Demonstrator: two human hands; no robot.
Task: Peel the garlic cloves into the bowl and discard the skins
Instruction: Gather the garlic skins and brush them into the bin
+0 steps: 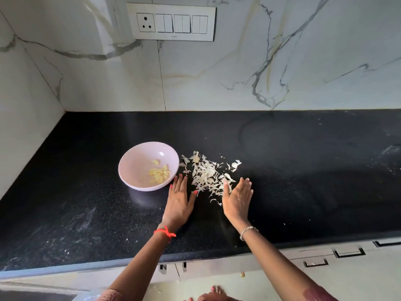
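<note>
A home kitchen: black stone counter (282, 170) under a marble-veined wall (282, 61), switch plate (171, 23) at twelve o'clock, drawer handles (349, 253) at five, a bowl (130, 161) of peeled garlic cloves (159, 173) at nine.

The bowl (130, 157) sits on the counter (282, 170) with cloves (159, 173) in it. The skins (206, 174) lie just right of it. The left hand (179, 199) rests on the counter between bowl and skins, and the right hand (237, 199) is at the skins' near right edge. On the wall (303, 51) behind is a switch plate (171, 21).
</note>
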